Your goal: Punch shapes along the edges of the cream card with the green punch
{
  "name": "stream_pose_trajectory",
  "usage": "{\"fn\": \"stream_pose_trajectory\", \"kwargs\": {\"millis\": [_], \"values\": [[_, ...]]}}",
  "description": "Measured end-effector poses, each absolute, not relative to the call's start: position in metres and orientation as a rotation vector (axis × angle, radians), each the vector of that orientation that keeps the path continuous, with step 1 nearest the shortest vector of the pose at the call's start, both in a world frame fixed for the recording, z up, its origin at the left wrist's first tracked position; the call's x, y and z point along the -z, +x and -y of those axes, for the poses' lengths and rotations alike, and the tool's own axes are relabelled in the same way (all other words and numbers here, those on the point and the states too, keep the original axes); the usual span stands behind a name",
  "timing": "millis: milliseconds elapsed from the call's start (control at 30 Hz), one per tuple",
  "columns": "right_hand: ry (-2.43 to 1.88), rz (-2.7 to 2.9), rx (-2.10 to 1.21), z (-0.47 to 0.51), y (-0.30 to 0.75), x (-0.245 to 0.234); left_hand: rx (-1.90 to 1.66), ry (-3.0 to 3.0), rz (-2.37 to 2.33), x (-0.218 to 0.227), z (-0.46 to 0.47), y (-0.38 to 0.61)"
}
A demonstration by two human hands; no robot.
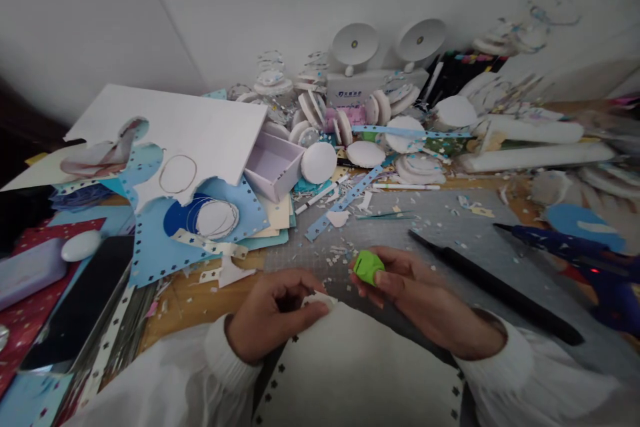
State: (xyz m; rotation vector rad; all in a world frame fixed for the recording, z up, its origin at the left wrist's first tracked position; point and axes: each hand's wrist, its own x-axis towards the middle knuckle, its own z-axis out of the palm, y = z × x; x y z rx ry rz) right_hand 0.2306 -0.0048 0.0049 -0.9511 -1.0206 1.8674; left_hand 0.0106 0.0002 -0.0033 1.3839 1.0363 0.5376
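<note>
My right hand is closed round a small bright green craft punch, held above the grey cutting mat. With my left hand I pinch the top corner of a pale sheet of paper, thumb on top. Small star- or flower-shaped holes run down both side edges of this sheet, and its lower part leaves the picture. The punch is just right of the pinched corner, apart from the sheet. Beyond both hands, tiny white paper scraps lie scattered on the mat.
Right of my hand lie a long black tool and a blue glue gun with a red light. A lilac box, white discs and white board crowd the back. A black phone lies left.
</note>
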Motion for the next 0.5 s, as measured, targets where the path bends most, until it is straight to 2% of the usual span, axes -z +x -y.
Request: {"fn": "stream_pose_trajectory", "kwargs": {"millis": [333,500], "values": [[-1.062,1.096,-1.836,0.011,0.236,-0.01,-0.706,1.344,-1.103,0.0,0.001,0.012],[-1.032,1.342,-1.58,0.012,0.239,-0.017,-0.77,1.351,-1.115,-0.004,0.002,0.012]]}}
